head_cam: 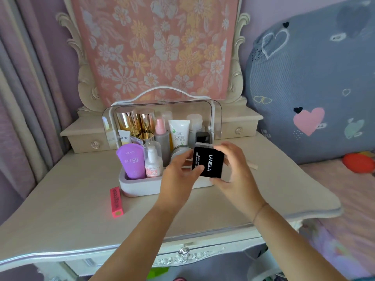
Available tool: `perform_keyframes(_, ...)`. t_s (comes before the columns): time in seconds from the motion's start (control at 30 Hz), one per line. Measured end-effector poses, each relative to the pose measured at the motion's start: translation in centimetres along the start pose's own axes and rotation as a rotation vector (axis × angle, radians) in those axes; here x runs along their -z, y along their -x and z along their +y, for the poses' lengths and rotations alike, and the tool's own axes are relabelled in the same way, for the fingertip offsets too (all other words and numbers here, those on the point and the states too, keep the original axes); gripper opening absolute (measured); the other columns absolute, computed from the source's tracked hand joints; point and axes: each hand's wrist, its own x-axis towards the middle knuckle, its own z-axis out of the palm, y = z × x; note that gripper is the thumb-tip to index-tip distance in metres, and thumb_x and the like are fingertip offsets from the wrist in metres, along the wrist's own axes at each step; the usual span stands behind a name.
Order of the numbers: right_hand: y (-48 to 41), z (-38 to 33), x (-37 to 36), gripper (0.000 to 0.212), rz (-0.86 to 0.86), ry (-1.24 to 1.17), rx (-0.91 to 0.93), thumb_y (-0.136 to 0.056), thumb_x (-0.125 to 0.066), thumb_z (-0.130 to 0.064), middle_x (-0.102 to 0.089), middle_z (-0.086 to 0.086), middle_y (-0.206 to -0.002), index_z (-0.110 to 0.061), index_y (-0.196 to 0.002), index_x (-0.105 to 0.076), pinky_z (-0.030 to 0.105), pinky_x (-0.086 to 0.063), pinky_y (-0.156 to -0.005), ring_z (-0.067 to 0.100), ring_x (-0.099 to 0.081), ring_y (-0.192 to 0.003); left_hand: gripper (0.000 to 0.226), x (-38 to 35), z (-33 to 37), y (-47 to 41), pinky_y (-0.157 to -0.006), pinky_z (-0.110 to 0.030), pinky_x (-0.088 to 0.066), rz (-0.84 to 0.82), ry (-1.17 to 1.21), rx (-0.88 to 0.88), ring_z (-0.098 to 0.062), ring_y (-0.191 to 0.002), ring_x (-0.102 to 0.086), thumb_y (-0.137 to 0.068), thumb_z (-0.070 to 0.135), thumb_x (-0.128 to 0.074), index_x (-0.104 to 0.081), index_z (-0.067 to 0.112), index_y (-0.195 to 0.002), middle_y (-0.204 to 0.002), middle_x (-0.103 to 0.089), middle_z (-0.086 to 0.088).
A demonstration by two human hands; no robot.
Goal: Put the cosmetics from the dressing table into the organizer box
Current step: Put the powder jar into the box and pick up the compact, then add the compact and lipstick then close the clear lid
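Both hands' grips [183, 171] [233, 169] clasp one black compact [209, 162]; one pink box [116, 201] lies apart.

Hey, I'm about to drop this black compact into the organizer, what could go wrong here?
1. The organizer box looks crowded; pushing the black compact, held by your left hand and right hand, into the right front could tip the pump bottle or the purple SPF50 tube.
2. The silver-lidded jar sits right behind it and may block the slot.
3. The pink lipstick box still lies on the table, easy to overlook.
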Motion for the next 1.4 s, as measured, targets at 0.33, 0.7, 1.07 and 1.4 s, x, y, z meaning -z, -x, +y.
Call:
perform_keyframes(0.33, -1.9, 2.1, -1.7, 0.083, -0.155, -0.010, -0.070, -0.074, -0.067, 0.005, -0.035, -0.010, -0.141, -0.045, -0.134, -0.038, 0.019, -0.033, -0.109, -0.002, -0.034, -0.134, 0.047, 0.3, -1.1, -1.3, -0.090, -0.019, -0.048, 0.050, -0.116, -0.015, -0.010, -0.106, -0.061, -0.088, 0.001, -0.053, -0.050, 0.018, -0.132, -0.113, -0.067, 0.000)
perform_keyframes(0.7, -2.8, 2.8, -2.0, 0.078, -0.043, -0.158, -0.166, -0.082, -0.051, 0.016, -0.047, -0.015, -0.137, -0.053, -0.117, -0.048, 0.015, -0.039, -0.104, -0.007, -0.043, -0.128, 0.061, -1.0, -1.8, -1.1, -0.099, -0.033, -0.047, 0.122, -0.209, 0.000, -0.011, -0.117, -0.057, -0.086, -0.005, -0.050, -0.040, 0.023, -0.140, -0.131, -0.059, 0.003)
perform_keyframes(1.07, -2.3, 2.8, -2.4, 0.057, -0.030, -0.057, -0.107, -0.080, -0.056, 0.016, -0.053, -0.015, -0.120, -0.025, -0.119, -0.060, 0.014, -0.043, -0.101, -0.013, -0.050, -0.113, 0.056, -0.8, -2.1, -0.1, -0.084, -0.035, -0.048, 0.186, -0.381, -0.075, -0.028, -0.101, -0.058, -0.087, -0.009, -0.040, -0.045, 0.017, -0.137, -0.105, -0.067, -0.013)
perform_keyframes(1.4, -1.1, 2.9, -1.2, 0.036, -0.004, 0.108, -0.033, -0.084, -0.058, 0.005, -0.061, 0.001, -0.119, -0.010, -0.116, -0.065, 0.005, -0.033, -0.099, 0.008, -0.054, -0.111, 0.046, -0.7, -1.8, 0.8, -0.098, -0.032, -0.036, 0.165, -0.563, -0.106, -0.030, -0.096, -0.059, -0.084, -0.007, -0.043, -0.053, 0.002, -0.128, -0.096, -0.070, -0.016)
